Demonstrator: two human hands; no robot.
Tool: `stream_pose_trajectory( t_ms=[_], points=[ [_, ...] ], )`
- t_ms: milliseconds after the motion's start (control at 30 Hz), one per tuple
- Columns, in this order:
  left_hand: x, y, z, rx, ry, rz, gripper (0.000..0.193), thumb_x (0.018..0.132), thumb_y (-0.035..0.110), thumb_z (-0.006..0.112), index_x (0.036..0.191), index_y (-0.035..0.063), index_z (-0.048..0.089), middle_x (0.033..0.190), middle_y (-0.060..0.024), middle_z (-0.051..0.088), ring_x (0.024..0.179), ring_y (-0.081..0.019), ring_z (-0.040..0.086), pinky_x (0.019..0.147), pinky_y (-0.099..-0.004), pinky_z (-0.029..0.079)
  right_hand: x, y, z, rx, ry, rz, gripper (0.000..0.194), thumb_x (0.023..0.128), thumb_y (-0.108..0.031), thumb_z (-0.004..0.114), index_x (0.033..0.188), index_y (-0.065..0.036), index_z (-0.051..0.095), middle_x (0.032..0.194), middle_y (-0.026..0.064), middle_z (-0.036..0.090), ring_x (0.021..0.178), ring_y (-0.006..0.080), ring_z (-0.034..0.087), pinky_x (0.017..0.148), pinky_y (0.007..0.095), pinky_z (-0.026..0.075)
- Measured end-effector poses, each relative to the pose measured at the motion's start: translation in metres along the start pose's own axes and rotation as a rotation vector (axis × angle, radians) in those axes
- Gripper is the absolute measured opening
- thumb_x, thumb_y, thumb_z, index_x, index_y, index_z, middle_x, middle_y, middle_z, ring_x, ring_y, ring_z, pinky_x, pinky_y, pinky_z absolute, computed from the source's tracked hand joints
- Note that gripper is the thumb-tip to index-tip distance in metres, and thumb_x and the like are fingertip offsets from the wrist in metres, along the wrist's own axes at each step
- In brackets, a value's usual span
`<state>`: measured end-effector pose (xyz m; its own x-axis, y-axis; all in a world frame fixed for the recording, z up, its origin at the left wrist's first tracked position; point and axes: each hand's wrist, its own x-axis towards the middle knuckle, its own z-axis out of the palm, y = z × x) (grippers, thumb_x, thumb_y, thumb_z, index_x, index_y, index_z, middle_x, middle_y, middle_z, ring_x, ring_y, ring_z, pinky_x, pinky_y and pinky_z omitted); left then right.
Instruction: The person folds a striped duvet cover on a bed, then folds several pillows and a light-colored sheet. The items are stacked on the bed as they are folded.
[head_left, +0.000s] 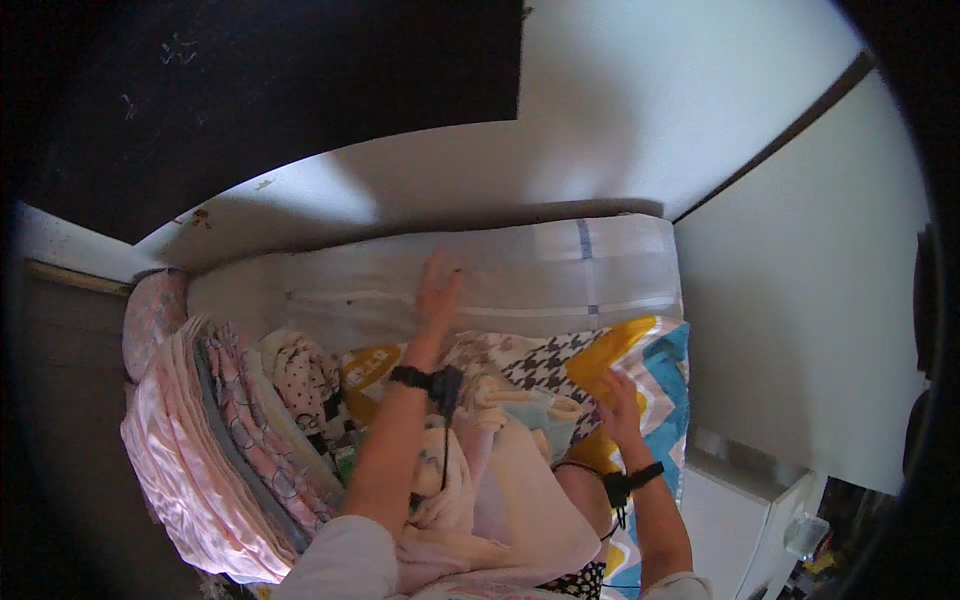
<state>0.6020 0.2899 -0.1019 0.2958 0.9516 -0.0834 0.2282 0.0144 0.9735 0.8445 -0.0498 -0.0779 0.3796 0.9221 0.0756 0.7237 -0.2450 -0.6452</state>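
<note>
My left hand (439, 289) is over the pale mattress (517, 270) near the wall, fingers apart and slightly blurred, holding nothing. My right hand (621, 409) is spread over the yellow, blue and houndstooth-patterned bedding (645, 352), with nothing in its fingers; whether it touches the cloth is unclear. Between my forearms lies a crumpled cream and pink cloth (525, 487). A pale green and cream cloth (544, 416) sits beyond it. Both wrists wear black straps with small devices.
A thick stack of folded pink bedding (195, 450) lies at the left, beside a patterned pillow (156, 315). A dotted cloth (296, 371) is bunched nearby. Walls border the bed's far and right sides. A white cabinet (727, 510) stands at the lower right.
</note>
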Motion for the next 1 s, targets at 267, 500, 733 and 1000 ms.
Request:
stream_pose_trajectory(
  t_ms=[267,500,733,1000],
  points=[
    [0.003,-0.082,-0.067,0.565,-0.153,-0.001,0.057,0.089,0.034,0.062,0.143,0.0253,0.045,0.154,-0.0075,0.033,0.141,-0.0293,0.032,0.111,-0.063,0.021,0.129,0.081,-0.009,-0.23,0.24,0.103,0.046,0.084,-0.019,0.068,0.127,-0.01,0.055,0.135,0.0193,0.048,0.125,0.0397,0.045,0.105,0.046,0.038],
    [0.081,-0.063,-0.058,1.162,0.013,0.086,0.058,0.085,0.031,0.065,0.14,0.0306,0.046,0.151,-0.0025,0.039,0.138,-0.0274,0.037,0.11,-0.0668,0.02,0.239,0.144,-0.032,-0.256,0.233,0.705,0.049,0.088,-0.025,0.065,0.129,-0.003,0.05,0.129,0.0235,0.052,0.12,0.042,0.051,0.099,0.0482,0.044],
    [0.102,-0.051,-0.059,0.952,0.094,0.294,0.024,0.081,0.021,0.069,0.105,0.0192,0.065,0.112,-0.0049,0.064,0.11,-0.0306,0.057,0.098,-0.051,0.04,0.254,0.155,-0.058,-0.547,0.003,0.3,0.016,0.093,-0.025,0.055,0.095,-0.01,0.056,0.104,0.0107,0.062,0.099,0.0367,0.06,0.08,0.0512,0.05],
    [0.096,-0.046,-0.046,0.928,0.157,0.128,0.022,0.084,0.019,0.066,0.106,0.0155,0.065,0.108,-0.0107,0.065,0.102,-0.0325,0.06,0.088,-0.0448,0.047,0.236,0.148,-0.063,-0.161,0.098,0.376,0.023,0.091,-0.024,0.059,0.107,-0.009,0.059,0.11,0.0145,0.061,0.102,0.0362,0.059,0.085,0.0461,0.048]
  ],
)
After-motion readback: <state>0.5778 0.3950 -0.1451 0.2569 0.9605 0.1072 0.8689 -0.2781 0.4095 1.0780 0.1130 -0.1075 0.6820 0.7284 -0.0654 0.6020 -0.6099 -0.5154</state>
